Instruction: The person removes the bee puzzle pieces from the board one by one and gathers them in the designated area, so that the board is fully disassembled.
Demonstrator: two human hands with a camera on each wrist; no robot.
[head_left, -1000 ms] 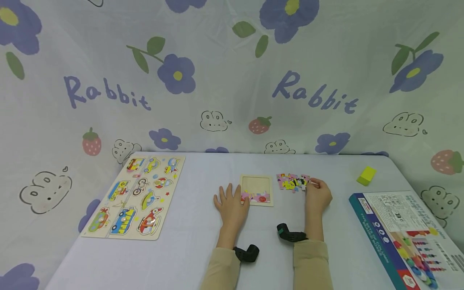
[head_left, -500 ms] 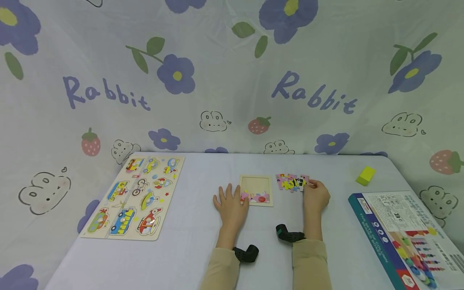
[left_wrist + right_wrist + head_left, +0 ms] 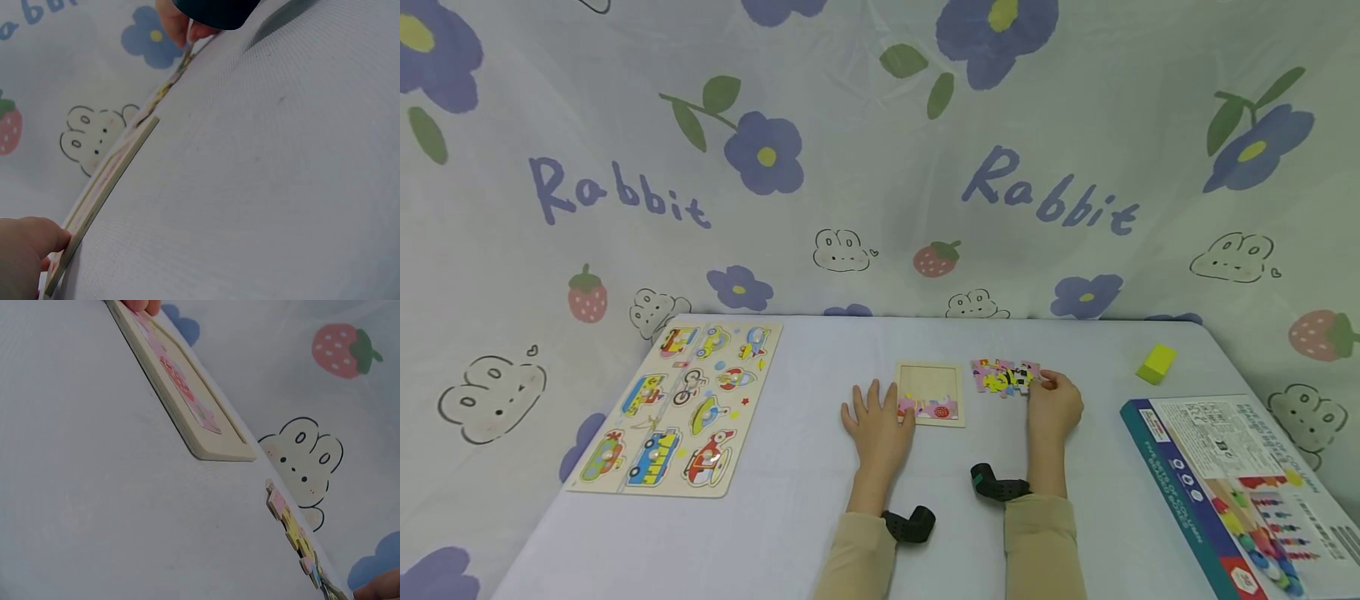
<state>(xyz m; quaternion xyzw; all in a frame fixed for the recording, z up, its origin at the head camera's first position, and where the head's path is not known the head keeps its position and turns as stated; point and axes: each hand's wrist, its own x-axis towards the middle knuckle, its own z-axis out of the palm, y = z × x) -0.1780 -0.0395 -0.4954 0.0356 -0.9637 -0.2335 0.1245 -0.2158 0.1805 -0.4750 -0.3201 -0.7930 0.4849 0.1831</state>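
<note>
A small square wooden puzzle tray (image 3: pixel 930 371) lies flat on the white table, with pink jigsaw pieces (image 3: pixel 938 409) along its near side. My left hand (image 3: pixel 880 429) lies with fingers spread at the tray's left side, and its thumb (image 3: pixel 50 236) touches the tray edge. To the right of the tray is a cluster of pink, yellow and black jigsaw pieces (image 3: pixel 998 379). My right hand (image 3: pixel 1056 407) is at the cluster's right end, thumb and fingers curled, pinching a piece there. In the right wrist view that end piece (image 3: pixel 331 587) looks tilted up; the fingertips partly hide it.
A larger wooden vehicle puzzle board (image 3: pixel 681 408) lies at the left. On the right are a yellow-green block (image 3: pixel 1157 364) and a large teal-edged box (image 3: pixel 1232 475). A printed curtain (image 3: pixel 880 167) hangs behind the table.
My right hand has shifted very slightly left at the end of the piece cluster over the first half second, then held still. My left hand and the tray stay put.
</note>
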